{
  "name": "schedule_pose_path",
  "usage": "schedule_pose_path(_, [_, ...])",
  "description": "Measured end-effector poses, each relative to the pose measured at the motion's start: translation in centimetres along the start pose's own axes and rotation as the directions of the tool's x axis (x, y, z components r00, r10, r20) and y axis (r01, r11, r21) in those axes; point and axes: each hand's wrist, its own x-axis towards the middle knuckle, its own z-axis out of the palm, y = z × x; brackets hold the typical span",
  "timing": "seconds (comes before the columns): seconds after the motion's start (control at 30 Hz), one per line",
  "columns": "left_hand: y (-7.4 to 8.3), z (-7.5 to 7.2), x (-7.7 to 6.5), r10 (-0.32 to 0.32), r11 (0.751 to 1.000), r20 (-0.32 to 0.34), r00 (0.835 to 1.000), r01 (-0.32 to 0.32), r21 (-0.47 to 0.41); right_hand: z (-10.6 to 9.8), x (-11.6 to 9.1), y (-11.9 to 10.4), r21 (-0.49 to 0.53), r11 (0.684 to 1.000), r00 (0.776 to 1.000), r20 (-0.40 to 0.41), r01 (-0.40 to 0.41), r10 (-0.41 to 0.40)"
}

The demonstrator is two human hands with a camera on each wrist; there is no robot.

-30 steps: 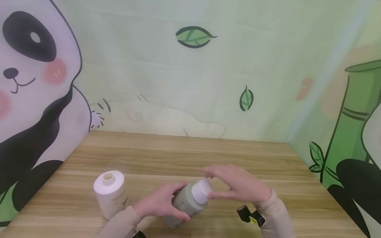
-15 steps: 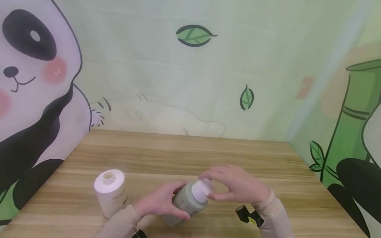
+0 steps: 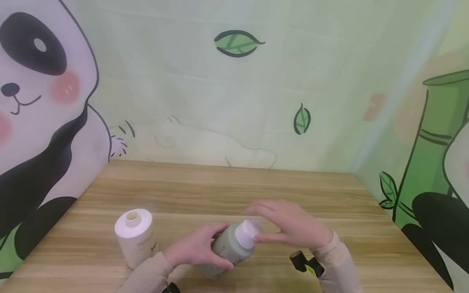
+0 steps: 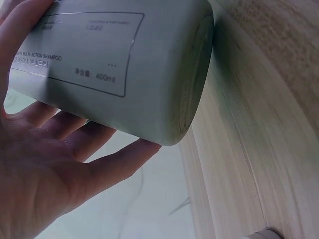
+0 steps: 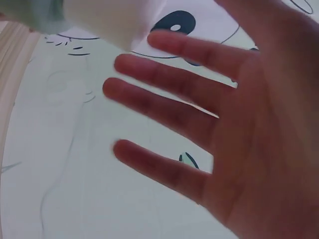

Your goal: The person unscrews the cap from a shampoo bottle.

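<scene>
My left hand (image 3: 196,247) grips a grey-green shampoo bottle (image 3: 228,246) around its body, thumb on the near side. The bottle leans to the right, and its base is close to the table in the left wrist view, where printed shampoo text shows on the label (image 4: 82,55). On its neck sits a white cap (image 3: 246,234), slightly blurred. My right hand (image 3: 294,224) is beside the cap with fingers extended; the thumb tip is at the cap's side, but whether it touches I cannot tell. In the right wrist view, the spread fingers (image 5: 164,99) stand apart from the cap.
An upright white bottle (image 3: 135,244) with an uncovered neck stands left of my left forearm. Both rest over a wood-grain table (image 3: 227,187). Behind it hangs a backdrop (image 3: 183,81) printed with pandas, leaves and bamboo.
Half a second ago my right fingers were bent over the cap; now they have straightened and lifted off it. The left hand and bottle hold nearly the same position.
</scene>
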Motion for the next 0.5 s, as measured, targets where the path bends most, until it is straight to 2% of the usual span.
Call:
schedule_pose_path(0.13, [0.07,0.0,-0.08,-0.011,1.0,0.0,1.0,0.011,0.018,-0.04,0.09,-0.11,-0.106,0.993,0.999,-0.024,-0.048,0.045])
schedule_pose_path(0.23, [0.1,0.0,-0.13,-0.014,1.0,0.0,1.0,0.014,0.025,0.0,0.16,-0.13,-0.133,0.991,0.999,-0.047,-0.032,0.026])
schedule_pose_path(0.5, [0.06,0.03,-0.14,-0.011,1.0,-0.003,1.0,0.012,0.025,0.13,0.2,-0.14,-0.096,0.995,0.998,-0.053,0.013,-0.018])
